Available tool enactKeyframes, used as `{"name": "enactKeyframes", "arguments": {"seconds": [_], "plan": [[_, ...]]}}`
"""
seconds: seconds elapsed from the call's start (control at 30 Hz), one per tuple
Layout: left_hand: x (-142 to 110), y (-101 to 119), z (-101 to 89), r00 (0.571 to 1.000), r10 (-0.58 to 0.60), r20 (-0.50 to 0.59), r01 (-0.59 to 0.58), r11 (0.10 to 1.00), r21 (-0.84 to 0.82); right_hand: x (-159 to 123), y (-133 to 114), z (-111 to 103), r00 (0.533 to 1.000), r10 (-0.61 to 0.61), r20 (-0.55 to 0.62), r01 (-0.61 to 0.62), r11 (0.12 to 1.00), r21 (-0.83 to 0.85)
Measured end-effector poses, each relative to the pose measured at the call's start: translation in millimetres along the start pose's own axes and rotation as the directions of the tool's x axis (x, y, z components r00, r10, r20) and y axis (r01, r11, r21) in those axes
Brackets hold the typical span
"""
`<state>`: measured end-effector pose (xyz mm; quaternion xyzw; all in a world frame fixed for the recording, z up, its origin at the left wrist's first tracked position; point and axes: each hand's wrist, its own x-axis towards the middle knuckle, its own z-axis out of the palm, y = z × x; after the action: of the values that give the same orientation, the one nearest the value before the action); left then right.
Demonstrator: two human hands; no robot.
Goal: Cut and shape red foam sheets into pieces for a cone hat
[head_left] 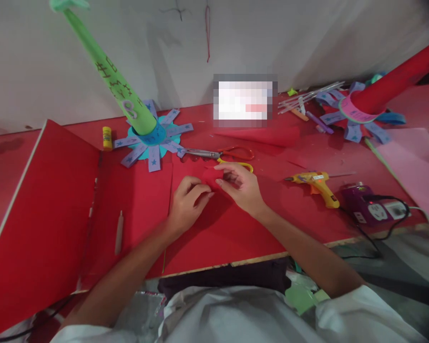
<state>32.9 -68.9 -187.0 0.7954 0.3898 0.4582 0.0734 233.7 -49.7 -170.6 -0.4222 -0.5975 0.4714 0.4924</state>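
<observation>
Both hands meet at the middle of the red table on a small piece of red paper. My left hand is curled, its fingertips pinching the paper's left edge. My right hand pinches the paper's right side, fingers bent over it. The paper lies on a larger red sheet. Scissors with red and yellow handles lie just beyond the hands.
A green paper cone on a blue base with purple strips stands at the back left, with a yellow glue stick beside it. A red board leans at left. A yellow glue gun, a purple power strip and a red cone craft sit at right.
</observation>
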Motion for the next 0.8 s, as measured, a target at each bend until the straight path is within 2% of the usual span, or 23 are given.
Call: {"name": "enactKeyframes", "arguments": {"seconds": [0.3, 0.6, 0.8], "plan": [[0.1, -0.2, -0.2, 0.999, -0.033, -0.018, 0.033, 0.999, -0.028, -2.2, 5.1, 0.8, 0.998, -0.058, 0.009, 0.058, 0.998, -0.005], [-0.2, 0.2, -1.4, 0.999, -0.025, -0.022, 0.024, 0.999, -0.029, -6.5, 3.0, 0.3, 0.977, -0.201, -0.073, 0.173, 0.944, -0.281], [-0.7, 0.3, -1.6, 0.999, -0.024, -0.024, 0.024, 1.000, -0.005, -5.7, 6.6, 0.6, 0.947, -0.317, -0.049, 0.286, 0.905, -0.315]]}}
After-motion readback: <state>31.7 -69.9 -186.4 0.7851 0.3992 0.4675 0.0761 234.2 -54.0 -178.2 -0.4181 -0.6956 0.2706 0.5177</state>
